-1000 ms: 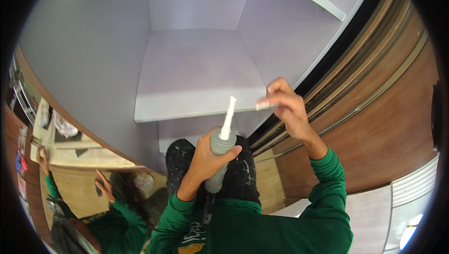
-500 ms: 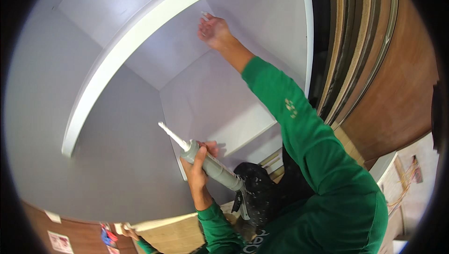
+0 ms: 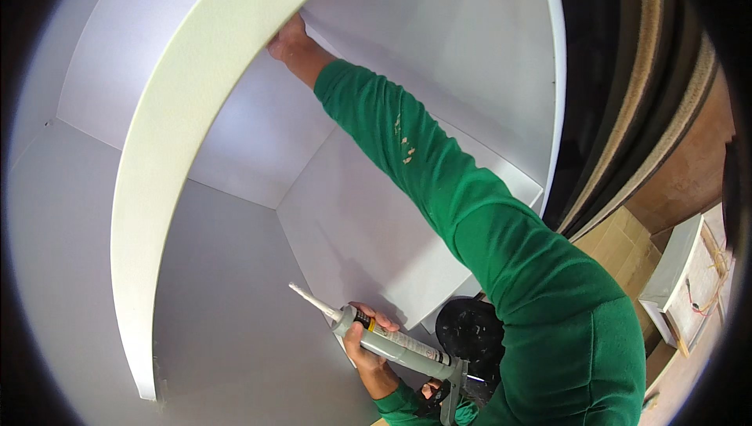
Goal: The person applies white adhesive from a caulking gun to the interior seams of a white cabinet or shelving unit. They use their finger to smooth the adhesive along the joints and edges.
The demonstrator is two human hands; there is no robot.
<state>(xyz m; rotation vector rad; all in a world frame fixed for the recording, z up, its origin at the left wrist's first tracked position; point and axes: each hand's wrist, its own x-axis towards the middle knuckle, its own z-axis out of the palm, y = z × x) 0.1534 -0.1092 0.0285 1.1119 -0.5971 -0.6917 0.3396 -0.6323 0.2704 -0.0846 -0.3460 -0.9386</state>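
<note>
My left hand (image 3: 366, 348) is wrapped around the grey barrel of a caulking gun (image 3: 407, 357), low in the middle of the view. A pale tapered nozzle (image 3: 313, 300) points up and to the left from its cartridge. My right arm stretches far up inside a white cabinet. At its end, my right hand (image 3: 291, 38) reaches against the underside or back of a curved-looking white shelf edge (image 3: 176, 112), which hides the fingers. Whether anything is in that hand cannot be seen.
Grey-white cabinet panels (image 3: 227, 269) surround my arms, with a lower white ledge (image 3: 439, 289). On the right stand dark and brown boards (image 3: 627, 112) on edge. Loose wires (image 3: 705, 300) lie by a pale box at far right. A black round surface (image 3: 470, 332) sits below.
My right hand, earlier holding a small white piece in the open, has moved up and left behind the shelf edge. My left hand and the caulking gun now appear lower and further right.
</note>
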